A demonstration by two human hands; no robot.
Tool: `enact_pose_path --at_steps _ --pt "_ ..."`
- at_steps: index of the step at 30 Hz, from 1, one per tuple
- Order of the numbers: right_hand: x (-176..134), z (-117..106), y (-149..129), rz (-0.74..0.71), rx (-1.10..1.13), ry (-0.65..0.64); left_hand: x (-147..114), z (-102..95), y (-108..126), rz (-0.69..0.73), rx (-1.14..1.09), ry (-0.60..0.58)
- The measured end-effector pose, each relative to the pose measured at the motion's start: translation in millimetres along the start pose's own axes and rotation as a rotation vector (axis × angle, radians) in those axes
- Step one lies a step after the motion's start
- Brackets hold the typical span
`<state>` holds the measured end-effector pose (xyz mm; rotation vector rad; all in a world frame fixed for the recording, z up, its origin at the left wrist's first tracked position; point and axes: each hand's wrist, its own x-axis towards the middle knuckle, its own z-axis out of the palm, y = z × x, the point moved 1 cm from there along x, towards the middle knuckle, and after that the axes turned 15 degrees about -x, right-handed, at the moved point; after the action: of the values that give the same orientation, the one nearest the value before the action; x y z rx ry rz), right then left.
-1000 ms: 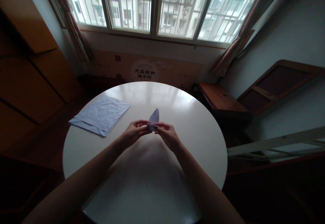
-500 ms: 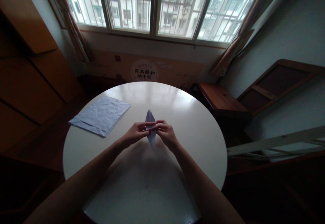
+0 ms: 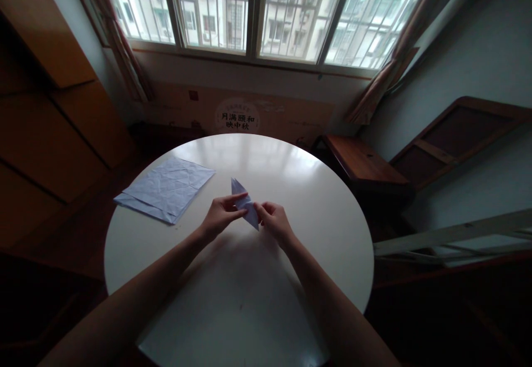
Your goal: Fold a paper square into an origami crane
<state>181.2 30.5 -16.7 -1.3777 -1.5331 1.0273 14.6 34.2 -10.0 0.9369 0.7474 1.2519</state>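
A small piece of folded paper [image 3: 251, 217], pale bluish-white and pointed at both ends, is held above the middle of the round white table [image 3: 236, 295]. My left hand [image 3: 222, 212] pinches it from the left, with fingers above and below its middle. On the other side, the fingertips of my right hand [image 3: 274, 220] close on the paper's right edge. The paper tilts, its split upper points leaning left and its single lower tip pointing down to the right.
A stack of creased paper sheets [image 3: 166, 187] lies at the table's left side. Beyond the table's right rim stands a brown wooden bench [image 3: 361, 159]. A barred window [image 3: 249, 12] fills the far wall, and wooden cabinets [image 3: 70, 117] stand on the left.
The folded paper has turned from nearly upright to a slant, its top now further left. My right hand's fingers have drawn in from across the paper to its right edge.
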Motion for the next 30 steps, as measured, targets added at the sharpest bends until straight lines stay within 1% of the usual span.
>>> enact_pose_path --at_steps 3,6,11,14,17,19,23,26,30 --pt "-3.4 1.4 -4.1 -0.070 -0.069 -0.046 -0.7 0.9 2.8 0.012 0.006 0.003" --pt "-5.7 3.3 -5.9 -0.129 -0.090 -0.097 -1.4 1.9 6.0 -0.006 0.035 -0.027" --pt "-4.9 3.5 -0.7 -0.104 -0.151 -0.058 -2.2 3.4 8.1 -0.033 0.035 -0.035" --pt "-4.6 3.5 0.7 -0.096 -0.132 -0.086 -1.5 2.5 6.9 -0.047 0.012 0.000" --pt "-5.2 4.2 -1.3 -0.118 -0.106 -0.111 0.0 -0.6 6.5 -0.052 0.011 0.025" --pt "-5.4 4.5 -2.9 -0.136 -0.094 -0.073 0.9 -2.9 6.9 -0.073 0.006 0.017" --pt "-4.6 4.7 -3.9 -0.156 -0.069 0.020 1.1 -5.2 7.7 -0.152 -0.058 -0.053" --pt "-4.2 4.7 -3.9 -0.151 -0.048 0.003 0.3 -4.4 7.1 -0.171 -0.076 -0.063" --pt "-4.8 3.7 -5.0 -0.133 -0.042 -0.028 0.9 -2.7 4.3 -0.127 -0.112 -0.026"
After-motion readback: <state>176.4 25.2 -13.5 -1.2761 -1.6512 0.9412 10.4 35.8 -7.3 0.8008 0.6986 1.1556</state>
